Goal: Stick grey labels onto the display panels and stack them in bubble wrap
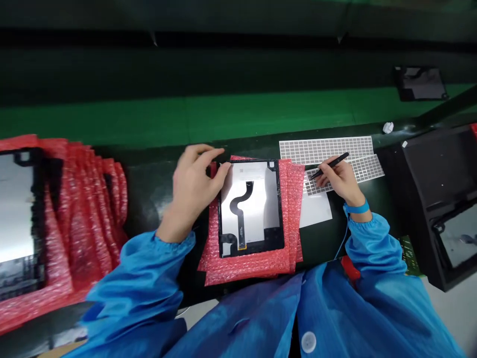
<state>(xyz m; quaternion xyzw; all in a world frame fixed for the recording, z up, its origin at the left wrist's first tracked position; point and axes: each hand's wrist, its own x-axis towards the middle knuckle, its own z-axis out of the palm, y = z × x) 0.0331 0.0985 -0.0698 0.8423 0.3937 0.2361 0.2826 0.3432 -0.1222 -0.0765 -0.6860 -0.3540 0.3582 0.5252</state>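
Note:
A display panel (261, 199) lies face down in front of me, showing its silver-white back, black border and a curved black ribbon cable (240, 219). Under it are red bubble-wrap bags (253, 266). My left hand (197, 179) is at the panel's upper left corner, thumb and fingers spread, the thumb tip at its edge. To the right, my right hand (339, 179) grips a slim black pen-like tool (337, 160). Its tip points down at a sheet of small grid labels (361, 168). Another grid label sheet (324, 148) lies just behind.
At left, a stack of red bubble-wrap bags (85, 214) carries another panel (17, 209). A black bin (417, 199) with a panel inside stands at right. A further panel (423, 82) lies at the back right, near a crumpled white scrap (388, 128).

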